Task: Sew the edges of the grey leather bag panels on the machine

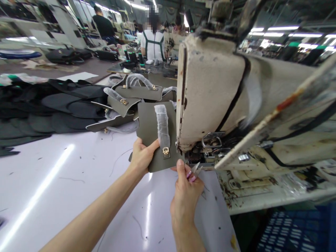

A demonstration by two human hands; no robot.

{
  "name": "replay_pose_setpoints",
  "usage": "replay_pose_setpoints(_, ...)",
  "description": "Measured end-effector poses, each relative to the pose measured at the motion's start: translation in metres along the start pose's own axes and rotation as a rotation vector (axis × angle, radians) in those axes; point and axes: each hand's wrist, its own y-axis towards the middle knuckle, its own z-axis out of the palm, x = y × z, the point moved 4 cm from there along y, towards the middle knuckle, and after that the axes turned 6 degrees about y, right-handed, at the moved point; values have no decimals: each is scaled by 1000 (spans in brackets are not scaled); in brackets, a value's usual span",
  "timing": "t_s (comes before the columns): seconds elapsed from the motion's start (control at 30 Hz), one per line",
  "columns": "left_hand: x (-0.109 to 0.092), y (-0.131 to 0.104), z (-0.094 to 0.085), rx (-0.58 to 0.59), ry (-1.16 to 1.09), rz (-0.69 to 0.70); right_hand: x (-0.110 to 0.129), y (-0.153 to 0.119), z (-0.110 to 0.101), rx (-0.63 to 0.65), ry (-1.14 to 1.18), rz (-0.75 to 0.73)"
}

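An olive-grey bag panel [147, 122] is tilted up in front of the sewing machine [207, 80]. It carries a plastic-wrapped strap [162, 126] with a gold buckle [166, 151]. My left hand [141, 155] grips the panel's left edge, thumb on its face. At its lower right corner is my right hand [186, 185], closed around small scissors [193, 172] with pink handles, their blades pointing up and right. Its thumb and a finger are at the panel's edge. The machine's needle area lies just beyond the right hand.
Similar panels with wrapped handles [141, 91] lie behind the held one. A heap of black pieces [52, 105] fills the left side. Loose threads dot the white tabletop [78, 196]. A rusty rod [262, 122] crosses at right, above a blue crate [296, 227]. People [154, 45] are farther back.
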Motion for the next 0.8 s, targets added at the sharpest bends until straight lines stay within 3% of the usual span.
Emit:
replay_pose_setpoints(0.43, 1, -8, -1, -98, -29, -33, -1, -2, 8, -32, 90, -57)
replay_pose_setpoints(0.8, 2, -42, -6, -258, -72, -110, -1, -2, 3, -48, 87, -62)
